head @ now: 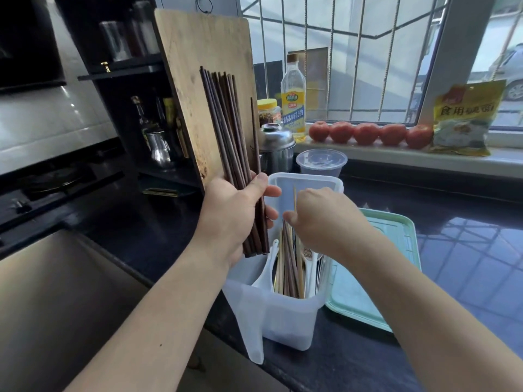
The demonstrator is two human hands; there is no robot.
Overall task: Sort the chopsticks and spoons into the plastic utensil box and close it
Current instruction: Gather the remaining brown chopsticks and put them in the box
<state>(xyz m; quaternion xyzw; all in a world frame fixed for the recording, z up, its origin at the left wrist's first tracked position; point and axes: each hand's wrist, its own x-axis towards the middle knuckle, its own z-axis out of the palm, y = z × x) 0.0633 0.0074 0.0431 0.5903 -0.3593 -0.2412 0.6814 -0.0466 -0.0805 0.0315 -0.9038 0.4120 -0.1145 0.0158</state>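
Chopsticks, dark bundle clamped in left grip: keep upright while right grip, pinching one pale stick, lowers it straight into box at centre frame.

Scene is being lit by daylight coming thru the barred window, w/ the area beyond it being washed out pale. Right of the window, its bars are being mirrored as glare on the dark countertop. Left of the window, the shelves are being left dim & soft. Straight lines are being bent by wide-angle distortion near frame edges. Slight blur is being seen overall.
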